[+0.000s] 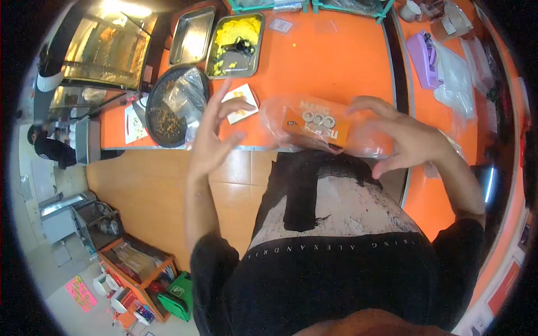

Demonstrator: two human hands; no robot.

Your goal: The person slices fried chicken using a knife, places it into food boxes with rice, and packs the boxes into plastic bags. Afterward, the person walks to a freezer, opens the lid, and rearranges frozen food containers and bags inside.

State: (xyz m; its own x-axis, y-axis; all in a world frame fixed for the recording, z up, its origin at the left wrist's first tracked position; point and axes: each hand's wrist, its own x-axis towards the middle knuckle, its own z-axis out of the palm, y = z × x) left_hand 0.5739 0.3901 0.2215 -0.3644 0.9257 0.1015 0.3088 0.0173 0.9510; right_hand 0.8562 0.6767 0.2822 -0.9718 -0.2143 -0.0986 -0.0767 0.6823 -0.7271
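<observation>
A clear plastic package with an orange printed label [316, 126] lies at the front edge of the orange counter [330, 56], close to my body. My left hand [216, 137] is raised to the left of it, fingers spread, holding nothing. On the other side my right hand [406, 134] curves around the package's right end with fingers apart; whether it touches the plastic I cannot tell. A white card with yellow print [242, 104] lies just beyond my left hand.
A round black pan [159, 126] with crumbs and a plastic bag stands at the left. Behind it are an empty metal tray [190, 36] and one with yellow food [238, 33]. A purple device [424, 59] sits right. A person [50, 147] is far left.
</observation>
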